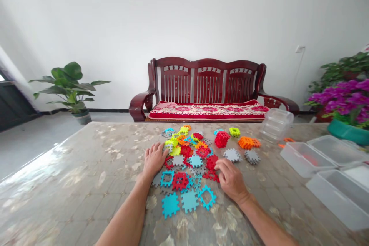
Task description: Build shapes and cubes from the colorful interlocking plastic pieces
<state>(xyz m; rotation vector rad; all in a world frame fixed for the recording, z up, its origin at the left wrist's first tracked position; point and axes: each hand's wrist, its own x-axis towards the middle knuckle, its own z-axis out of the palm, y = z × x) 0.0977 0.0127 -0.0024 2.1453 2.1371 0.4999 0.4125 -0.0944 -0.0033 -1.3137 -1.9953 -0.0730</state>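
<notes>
A loose pile of toothed plastic interlocking tiles in red, blue, grey, orange and yellow-green spreads over the table between my hands. My left hand (155, 158) rests at the pile's left edge, fingers extended and loosely apart, beside a yellow-green tile (175, 150). On the other side, my right hand (231, 180) has its fingers bent and pinched at the edge of a red tile (211, 162); its fingertips are partly hidden. Closer to me lie a flat blue tile (170, 205), a pale teal tile (189, 201) and a blue frame-shaped tile (207, 197).
Right of the pile stand sorted stacks: red (221, 139), yellow-green (234, 132), orange (248, 143) and grey tiles (232, 155). Clear plastic boxes (336, 196) and a clear container (276, 123) are farther right, near a flower pot (348, 132). A wooden bench (207, 84) is behind the table.
</notes>
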